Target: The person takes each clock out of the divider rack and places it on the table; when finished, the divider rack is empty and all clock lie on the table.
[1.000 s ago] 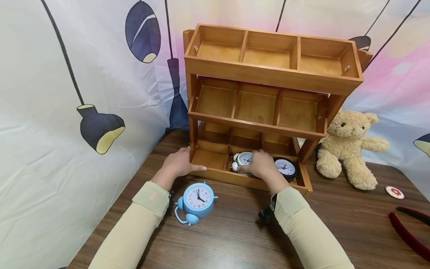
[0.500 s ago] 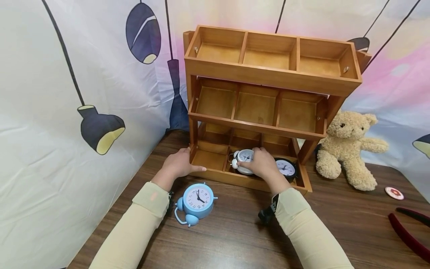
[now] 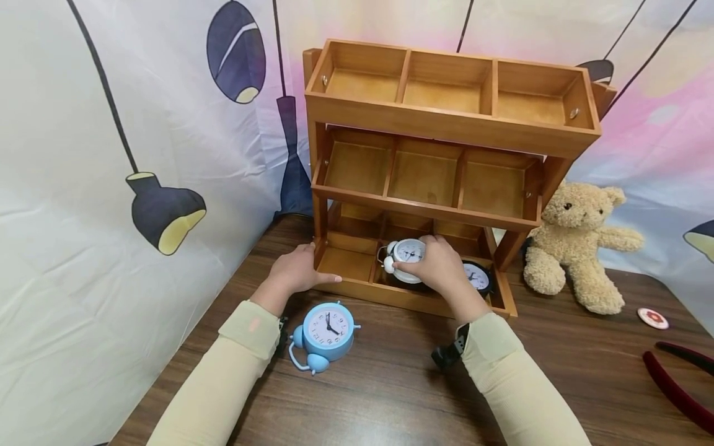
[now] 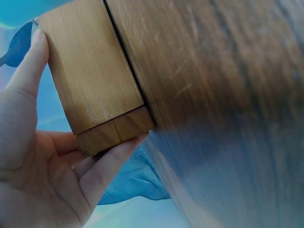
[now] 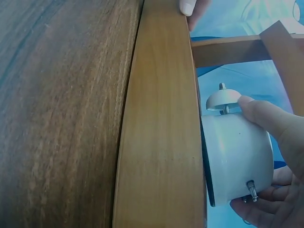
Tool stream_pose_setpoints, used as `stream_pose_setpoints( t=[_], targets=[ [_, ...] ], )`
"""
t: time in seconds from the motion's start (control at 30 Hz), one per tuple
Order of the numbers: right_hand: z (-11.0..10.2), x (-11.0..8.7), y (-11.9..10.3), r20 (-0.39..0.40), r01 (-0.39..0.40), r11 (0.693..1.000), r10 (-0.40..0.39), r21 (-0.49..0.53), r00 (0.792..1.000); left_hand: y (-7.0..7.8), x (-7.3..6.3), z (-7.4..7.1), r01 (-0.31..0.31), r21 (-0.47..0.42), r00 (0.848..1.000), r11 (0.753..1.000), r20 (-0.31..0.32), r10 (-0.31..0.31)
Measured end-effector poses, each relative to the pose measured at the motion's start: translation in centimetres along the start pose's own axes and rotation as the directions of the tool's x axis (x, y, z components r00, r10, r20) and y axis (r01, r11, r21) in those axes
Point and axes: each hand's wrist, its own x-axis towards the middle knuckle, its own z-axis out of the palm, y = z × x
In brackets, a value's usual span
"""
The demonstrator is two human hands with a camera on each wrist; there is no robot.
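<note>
My right hand [image 3: 440, 266] grips a white twin-bell alarm clock [image 3: 409, 254] at the middle compartment of the shelf's bottom tray. In the right wrist view, the thumb lies by one bell and the fingers are under the body of the white clock [image 5: 240, 156]. My left hand [image 3: 292, 272] holds the left front corner of the wooden shelf [image 3: 452, 121], thumb on the front rim and fingers around the end, as the left wrist view shows at the tray's corner [image 4: 95, 71]. A black alarm clock [image 3: 478, 277] sits in the right compartment, partly hidden by my right wrist.
A light blue alarm clock [image 3: 328, 331] lies on the dark wood table [image 3: 368, 396] in front of the shelf. To the right are a teddy bear [image 3: 580, 241], a round red-and-white badge [image 3: 652, 318] and a dark red curved object [image 3: 677, 393]. A printed cloth [image 3: 67, 279] hangs behind.
The white clock has risen a little out of the middle compartment and tipped more upright in my right hand, which moved up slightly. My left hand has stayed at the shelf corner.
</note>
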Motion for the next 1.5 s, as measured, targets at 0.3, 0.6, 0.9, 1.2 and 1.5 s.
stream_pose_setpoints(
  t=[0.3,0.6,0.9,1.2,1.5],
  targets=[
    [-1.1,-0.8,0.1,-0.02,-0.005,1.0,0.006,0.021,1.0,0.1,0.0,-0.1,-0.002,0.004,1.0,1.0,0.005,0.002],
    [-2.0,-3.1,-0.4,0.012,0.018,0.999,-0.019,0.037,1.0,0.1,0.1,-0.1,0.003,-0.007,1.0,1.0,0.008,-0.003],
    [-1.8,-6.2,-0.5,0.02,0.076,0.994,-0.078,0.078,0.997,0.1,0.0,-0.1,0.0,-0.011,1.0,1.0,0.006,0.0],
    [-0.9,-8.8,0.0,0.026,0.119,0.989,-0.122,0.085,0.992,0.1,0.2,0.0,-0.004,-0.007,1.0,1.0,0.003,0.004],
    [0.4,-10.4,0.8,0.07,0.126,0.99,-0.131,0.068,0.989,0.0,0.3,0.1,-0.001,-0.004,1.0,1.0,0.01,0.001]
  ],
)
